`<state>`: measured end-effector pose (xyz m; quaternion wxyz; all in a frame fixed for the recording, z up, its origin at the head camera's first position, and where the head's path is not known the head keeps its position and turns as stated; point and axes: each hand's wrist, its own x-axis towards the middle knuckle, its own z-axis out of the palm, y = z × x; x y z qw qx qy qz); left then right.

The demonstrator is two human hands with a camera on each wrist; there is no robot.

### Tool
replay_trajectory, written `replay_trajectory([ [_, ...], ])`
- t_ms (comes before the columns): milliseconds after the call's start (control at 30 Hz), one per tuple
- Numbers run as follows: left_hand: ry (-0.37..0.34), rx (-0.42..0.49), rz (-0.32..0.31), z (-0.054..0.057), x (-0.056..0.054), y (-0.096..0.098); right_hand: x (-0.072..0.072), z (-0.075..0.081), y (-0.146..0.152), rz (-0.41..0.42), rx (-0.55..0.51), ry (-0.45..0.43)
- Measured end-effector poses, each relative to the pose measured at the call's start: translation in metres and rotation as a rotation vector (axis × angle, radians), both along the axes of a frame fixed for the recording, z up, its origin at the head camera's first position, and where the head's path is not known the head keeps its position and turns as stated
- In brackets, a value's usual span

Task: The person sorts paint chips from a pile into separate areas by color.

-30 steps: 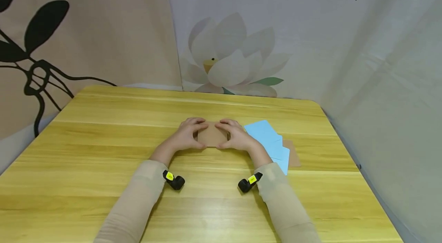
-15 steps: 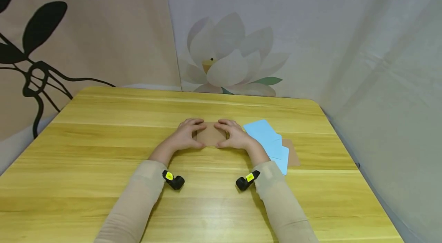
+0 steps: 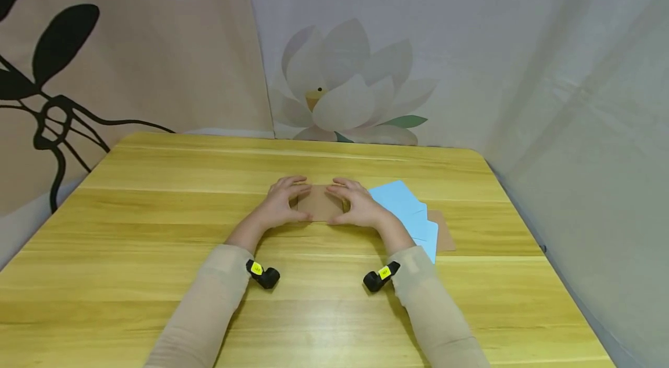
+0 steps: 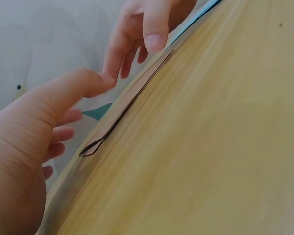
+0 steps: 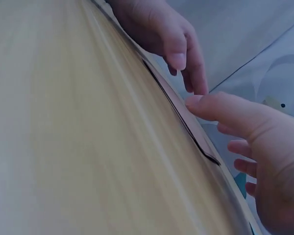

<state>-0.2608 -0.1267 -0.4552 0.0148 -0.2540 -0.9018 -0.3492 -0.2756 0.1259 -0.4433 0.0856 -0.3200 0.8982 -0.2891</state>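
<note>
A small brown rectangular card (image 3: 320, 204) lies flat near the middle of the table. In the left wrist view, the edge of the brown card (image 4: 130, 100) shows at least two thin layers, parted slightly at one corner. Beside its left end is my left hand (image 3: 279, 204), thumb and fingers apart and bent loosely. My right hand (image 3: 360, 205) mirrors it at the right end. Both wrist views show the thumbs raised above the card, with table and card visible under them. Neither hand grips it; whether any fingertip touches the far edge is hidden.
Several light blue cards (image 3: 399, 205) lie fanned to the right of my right hand, overlapping another brown card (image 3: 442, 231). The wooden table (image 3: 157, 211) reaches back to a hanging printed cloth (image 3: 355, 83). A small black camera sits at each sleeve cuff.
My fingers have spread slightly and lifted away from the brown card, the right hand shifting a little to the right. The cards lie where they were.
</note>
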Motion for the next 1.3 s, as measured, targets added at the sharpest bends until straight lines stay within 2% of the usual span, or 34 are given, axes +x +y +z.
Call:
replay_trajectory([
  [267, -0.006, 0.09, 0.056, 0.003, 0.006, 0.021, 0.006, 0.005, 0.029, -0.03, 0.015, 0.002],
  [467, 0.025, 0.121, 0.051, 0.003, 0.012, 0.046, 0.011, 0.01, 0.052, -0.031, 0.014, -0.004],
  [567, 0.026, 0.164, 0.041, 0.002, 0.016, 0.059, 0.014, 0.014, 0.062, -0.036, 0.004, -0.004],
  [733, 0.015, 0.234, 0.039, 0.002, 0.023, 0.082, 0.013, 0.017, 0.082, -0.042, 0.018, 0.025],
  [833, 0.031, 0.241, 0.051, 0.002, 0.025, 0.095, 0.011, 0.018, 0.095, -0.058, 0.053, 0.032],
  [1000, 0.059, 0.223, 0.079, 0.002, 0.027, 0.114, 0.009, 0.022, 0.111, -0.077, 0.118, 0.045],
  [1300, 0.063, 0.089, 0.147, -0.002, 0.023, 0.146, -0.003, 0.02, 0.134, -0.065, 0.194, 0.073],
])
